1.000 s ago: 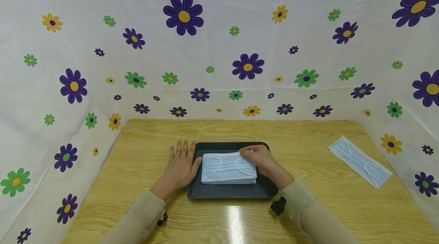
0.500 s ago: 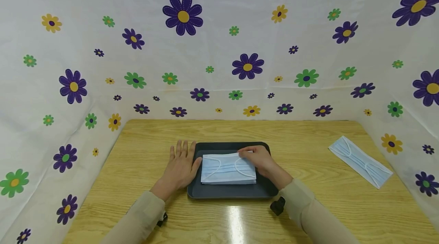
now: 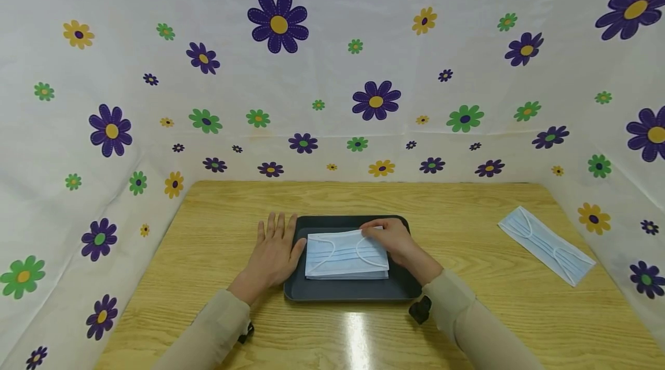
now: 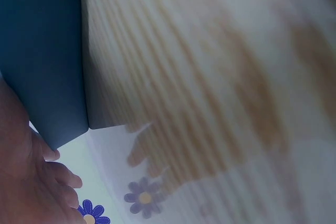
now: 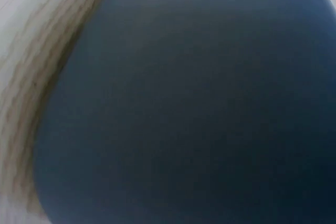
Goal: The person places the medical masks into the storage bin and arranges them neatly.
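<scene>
A light blue pleated face mask (image 3: pixel 337 257) with white ear loops lies on top in a dark grey tray (image 3: pixel 353 292). Along its front edge a second blue layer peeks out underneath, so at least one more mask seems to be there. My right hand (image 3: pixel 397 243) pinches the top mask by its far right edge, thumb on top; the other fingertips are hidden. Flat beside the tray, my left hand (image 3: pixel 272 254) has its fingers straight and its thumb against the left rim. The left wrist view catches part of that hand (image 4: pixel 31 177) next to the tray wall (image 4: pixel 47 61).
Another blue face mask (image 3: pixel 545 246) lies at an angle on the wooden table (image 3: pixel 457 208), far to the right. White cloth (image 3: pixel 332 70) printed with flowers encloses the back and both sides. In the right wrist view the tray (image 5: pixel 184 103) fills nearly everything.
The top mask shifts very slightly under my right fingers, and the layer beneath shows a little more along the front than half a second ago. My left hand stays still.
</scene>
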### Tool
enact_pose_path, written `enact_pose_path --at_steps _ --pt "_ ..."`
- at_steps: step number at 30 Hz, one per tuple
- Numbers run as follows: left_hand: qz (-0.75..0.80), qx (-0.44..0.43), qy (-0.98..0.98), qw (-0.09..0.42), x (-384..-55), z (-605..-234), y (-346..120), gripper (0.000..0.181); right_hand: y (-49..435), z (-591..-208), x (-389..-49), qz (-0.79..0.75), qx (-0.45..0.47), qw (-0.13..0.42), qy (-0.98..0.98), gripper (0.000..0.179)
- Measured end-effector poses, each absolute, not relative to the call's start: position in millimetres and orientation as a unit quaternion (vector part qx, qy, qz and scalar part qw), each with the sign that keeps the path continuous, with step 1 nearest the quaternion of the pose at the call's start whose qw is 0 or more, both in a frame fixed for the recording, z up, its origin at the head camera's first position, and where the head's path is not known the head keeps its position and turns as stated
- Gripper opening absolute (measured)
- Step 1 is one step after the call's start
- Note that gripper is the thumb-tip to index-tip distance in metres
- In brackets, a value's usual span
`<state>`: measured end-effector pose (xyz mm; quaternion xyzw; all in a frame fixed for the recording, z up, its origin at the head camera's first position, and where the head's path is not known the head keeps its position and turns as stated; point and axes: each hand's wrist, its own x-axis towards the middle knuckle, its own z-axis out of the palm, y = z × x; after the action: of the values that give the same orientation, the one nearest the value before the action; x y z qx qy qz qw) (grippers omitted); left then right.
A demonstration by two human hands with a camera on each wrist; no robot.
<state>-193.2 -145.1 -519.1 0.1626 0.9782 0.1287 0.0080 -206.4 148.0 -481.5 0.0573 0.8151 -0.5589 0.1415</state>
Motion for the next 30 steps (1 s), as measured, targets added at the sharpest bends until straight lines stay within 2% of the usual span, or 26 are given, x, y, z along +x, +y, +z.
enact_pose_path --at_steps 9,21,30 --pt "0.132 0.162 0.978 0.006 -194 -518 -144 0.071 151 -480 -207 -0.557 0.051 0.142 0.817 0.027" --pt "0.137 0.162 0.977 0.01 -193 -516 -144 0.07 162 -473 -206 -0.523 0.038 0.109 0.844 0.028" --pt "0.141 0.16 0.977 0.016 -191 -513 -143 0.07 174 -468 -201 -0.536 0.019 0.118 0.835 0.032"
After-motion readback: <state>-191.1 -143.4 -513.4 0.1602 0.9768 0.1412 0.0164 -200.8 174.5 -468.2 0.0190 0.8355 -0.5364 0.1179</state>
